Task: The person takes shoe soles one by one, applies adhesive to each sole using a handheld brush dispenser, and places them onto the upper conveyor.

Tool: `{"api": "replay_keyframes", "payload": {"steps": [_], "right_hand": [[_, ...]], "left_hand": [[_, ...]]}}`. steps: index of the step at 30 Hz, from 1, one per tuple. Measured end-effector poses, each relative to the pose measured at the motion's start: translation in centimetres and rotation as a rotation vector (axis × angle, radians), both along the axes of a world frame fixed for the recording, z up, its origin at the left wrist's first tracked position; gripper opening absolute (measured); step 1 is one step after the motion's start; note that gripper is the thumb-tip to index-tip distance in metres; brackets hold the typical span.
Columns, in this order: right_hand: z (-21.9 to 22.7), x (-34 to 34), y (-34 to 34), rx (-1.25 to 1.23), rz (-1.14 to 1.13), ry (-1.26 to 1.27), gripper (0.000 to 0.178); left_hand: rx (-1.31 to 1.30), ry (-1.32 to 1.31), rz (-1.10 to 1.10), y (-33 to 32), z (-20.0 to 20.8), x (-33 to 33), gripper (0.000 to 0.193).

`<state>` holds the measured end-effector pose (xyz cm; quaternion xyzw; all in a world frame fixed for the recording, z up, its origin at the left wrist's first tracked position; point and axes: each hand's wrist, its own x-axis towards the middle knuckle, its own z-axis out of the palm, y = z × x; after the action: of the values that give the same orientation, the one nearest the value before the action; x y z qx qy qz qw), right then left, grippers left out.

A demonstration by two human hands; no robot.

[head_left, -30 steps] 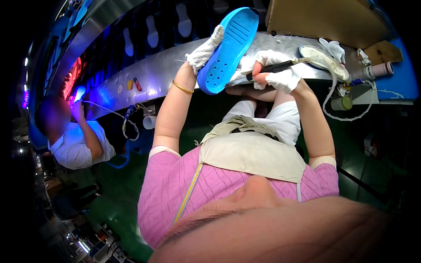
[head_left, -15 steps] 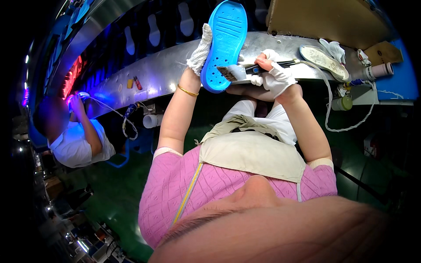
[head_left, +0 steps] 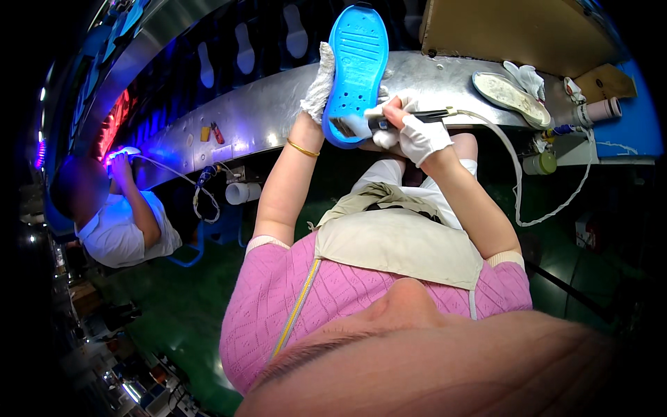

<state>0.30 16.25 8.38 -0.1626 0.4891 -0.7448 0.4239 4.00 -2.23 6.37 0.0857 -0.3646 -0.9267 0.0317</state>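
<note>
Upright in front of me is a bright blue shoe sole point(head_left: 358, 62), its face patterned with ridges and small holes. My left hand point(head_left: 319, 83), in a white knit glove, is closed around it from the left side and behind. My right hand point(head_left: 420, 135), in a white glove with bare fingertips, grips a brush point(head_left: 351, 126) by its dark handle. The bristles rest against the lower end of the sole. From the handle's rear a pale hose point(head_left: 513, 153) loops down to the right. The fingers behind the sole are partly hidden.
A metal bench point(head_left: 434, 73) runs across, with a pale sole point(head_left: 511, 99) and crumpled white cloth point(head_left: 529, 78) at right. Beyond stand a brown board point(head_left: 511, 35) and dark racks with grey soles point(head_left: 295, 31). A co-worker point(head_left: 128, 229) sits at left near a red-handled tool point(head_left: 217, 133).
The brush has moved left and slightly down onto the sole's lower end, with my right hand following. The sole has shifted slightly left and down.
</note>
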Motion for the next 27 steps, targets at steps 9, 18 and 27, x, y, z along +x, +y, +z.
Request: {"api": "replay_keyframes", "payload": {"steps": [9,18,27], "right_hand": [[1.8,0.0,2.1,0.075,-0.017,-0.07,0.016],[-0.6,-0.5,0.3,0.094,-0.053,0.059,0.016],[3.2,0.5,2.2,-0.016,-0.266,0.099,0.009]], "left_hand": [[0.016,0.047,-0.042,-0.1,-0.3,0.4,0.084],[0.02,0.097,-0.106,-0.1,-0.9,-0.2,0.087],[0.036,0.108,-0.005,0.0,-0.6,0.2,0.091]]}}
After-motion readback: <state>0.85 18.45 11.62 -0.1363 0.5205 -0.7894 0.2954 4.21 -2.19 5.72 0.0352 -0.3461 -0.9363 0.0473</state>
